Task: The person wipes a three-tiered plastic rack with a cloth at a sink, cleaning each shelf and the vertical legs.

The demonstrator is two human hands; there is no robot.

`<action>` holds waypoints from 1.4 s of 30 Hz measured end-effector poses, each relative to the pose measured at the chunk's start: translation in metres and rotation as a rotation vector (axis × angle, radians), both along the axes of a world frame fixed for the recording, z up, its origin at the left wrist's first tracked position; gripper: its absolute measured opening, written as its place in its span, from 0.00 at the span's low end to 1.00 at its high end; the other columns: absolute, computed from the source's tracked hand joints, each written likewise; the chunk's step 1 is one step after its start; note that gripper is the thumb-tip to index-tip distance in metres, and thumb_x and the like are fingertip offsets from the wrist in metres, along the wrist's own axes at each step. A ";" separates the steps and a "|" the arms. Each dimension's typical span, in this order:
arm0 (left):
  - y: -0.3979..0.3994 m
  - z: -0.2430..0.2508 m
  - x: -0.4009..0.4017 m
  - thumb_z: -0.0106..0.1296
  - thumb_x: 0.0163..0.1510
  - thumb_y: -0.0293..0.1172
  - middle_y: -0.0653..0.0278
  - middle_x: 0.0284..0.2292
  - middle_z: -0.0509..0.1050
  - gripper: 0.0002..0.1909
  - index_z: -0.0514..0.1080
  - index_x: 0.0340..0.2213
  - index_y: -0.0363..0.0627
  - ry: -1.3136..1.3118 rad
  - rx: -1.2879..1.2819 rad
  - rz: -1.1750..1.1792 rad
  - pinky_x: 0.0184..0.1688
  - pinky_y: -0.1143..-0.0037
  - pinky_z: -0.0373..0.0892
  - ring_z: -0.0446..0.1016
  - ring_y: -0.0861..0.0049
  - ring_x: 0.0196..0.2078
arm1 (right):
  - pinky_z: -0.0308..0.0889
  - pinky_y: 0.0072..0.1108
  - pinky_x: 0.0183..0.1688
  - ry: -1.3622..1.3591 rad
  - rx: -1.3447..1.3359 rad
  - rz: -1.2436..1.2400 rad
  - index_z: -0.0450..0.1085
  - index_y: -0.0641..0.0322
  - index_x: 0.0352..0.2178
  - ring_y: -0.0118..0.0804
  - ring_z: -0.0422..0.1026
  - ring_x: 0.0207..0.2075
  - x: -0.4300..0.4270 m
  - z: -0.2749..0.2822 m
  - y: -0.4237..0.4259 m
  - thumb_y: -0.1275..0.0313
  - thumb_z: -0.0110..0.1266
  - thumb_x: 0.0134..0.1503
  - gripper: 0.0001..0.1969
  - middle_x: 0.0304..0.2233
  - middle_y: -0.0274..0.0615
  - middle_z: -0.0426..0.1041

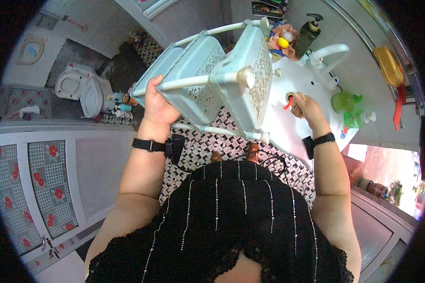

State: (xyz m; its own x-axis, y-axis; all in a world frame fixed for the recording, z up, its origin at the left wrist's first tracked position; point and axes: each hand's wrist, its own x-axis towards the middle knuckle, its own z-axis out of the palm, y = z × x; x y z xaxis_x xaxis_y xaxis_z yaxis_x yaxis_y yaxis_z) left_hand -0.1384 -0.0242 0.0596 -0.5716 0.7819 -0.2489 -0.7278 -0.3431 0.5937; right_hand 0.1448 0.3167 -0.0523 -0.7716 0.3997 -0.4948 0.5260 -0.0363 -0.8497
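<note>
A pale green plastic tiered rack (198, 70) with white tubular legs hangs tilted on its side in front of me. My left hand (159, 106) grips it by a leg and the tray edge at its left end. Brown grime marks the underside of its perforated end tray (262, 78) and the leg cap (246, 77). Over the white washbasin (287, 127), my right hand (304, 106) is curled with a thin red object (288, 103) sticking out of its fingers. What else the fist may hide is unclear. The drain (289, 95) shows just behind it.
A white faucet (327, 56), a dark pump bottle (307, 37) and green bottles (345, 102) line the basin. A yellow soap dish (389, 66) hangs on the wall. A toilet (79, 88) stands far left. Black cable (274, 159) lies near my feet on the patterned floor (187, 145).
</note>
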 end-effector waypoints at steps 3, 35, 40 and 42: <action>-0.006 0.000 0.004 0.52 0.50 0.51 0.55 0.54 0.65 0.37 0.60 0.56 0.41 0.001 0.007 0.077 0.59 0.60 0.58 0.64 0.59 0.55 | 0.63 0.17 0.24 0.365 -0.011 -0.261 0.71 0.63 0.31 0.27 0.67 0.20 -0.020 0.057 -0.047 0.65 0.45 0.59 0.12 0.22 0.36 0.72; -0.010 -0.005 -0.002 0.55 0.41 0.46 0.50 0.52 0.67 0.41 0.60 0.55 0.39 -0.039 -0.032 0.016 0.58 0.59 0.60 0.66 0.54 0.53 | 0.48 0.31 0.62 0.899 0.739 0.430 0.58 0.68 0.56 0.51 0.52 0.63 -0.098 0.149 -0.113 0.60 0.50 0.58 0.29 0.62 0.57 0.52; -0.015 -0.013 -0.008 0.52 0.41 0.44 0.50 0.54 0.64 0.42 0.57 0.57 0.39 -0.006 0.007 -0.029 0.59 0.57 0.59 0.64 0.54 0.55 | 0.53 0.32 0.61 0.888 0.759 0.331 0.58 0.66 0.54 0.53 0.56 0.61 -0.096 0.142 -0.126 0.65 0.48 0.59 0.24 0.60 0.55 0.56; -0.017 -0.011 -0.008 0.53 0.41 0.44 0.50 0.55 0.64 0.43 0.56 0.57 0.39 0.008 0.019 -0.045 0.59 0.58 0.59 0.64 0.54 0.55 | 0.61 0.31 0.55 0.774 0.878 0.187 0.58 0.66 0.53 0.54 0.65 0.55 -0.112 0.125 -0.108 0.71 0.48 0.58 0.22 0.55 0.56 0.62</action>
